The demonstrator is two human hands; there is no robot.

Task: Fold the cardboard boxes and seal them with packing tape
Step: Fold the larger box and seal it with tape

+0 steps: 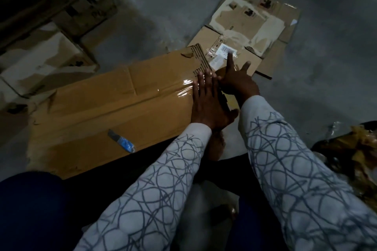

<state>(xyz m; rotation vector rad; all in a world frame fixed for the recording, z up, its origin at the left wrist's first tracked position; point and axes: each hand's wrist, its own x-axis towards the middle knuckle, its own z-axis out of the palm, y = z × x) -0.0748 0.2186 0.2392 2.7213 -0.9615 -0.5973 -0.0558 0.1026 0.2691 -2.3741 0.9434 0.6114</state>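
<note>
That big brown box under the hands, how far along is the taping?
Done: the big cardboard box is folded shut, and clear packing tape shines along its seam near the right end. In hand: the left hand presses flat on the tape while the right hand spreads open beside it. Left: a flattened box lies unfolded on the floor beyond. A blue-handled cutter rests on the box.

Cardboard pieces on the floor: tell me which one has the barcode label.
The flattened box beyond the hands, pale with torn patches. The brown box under the left hand has none.
</note>
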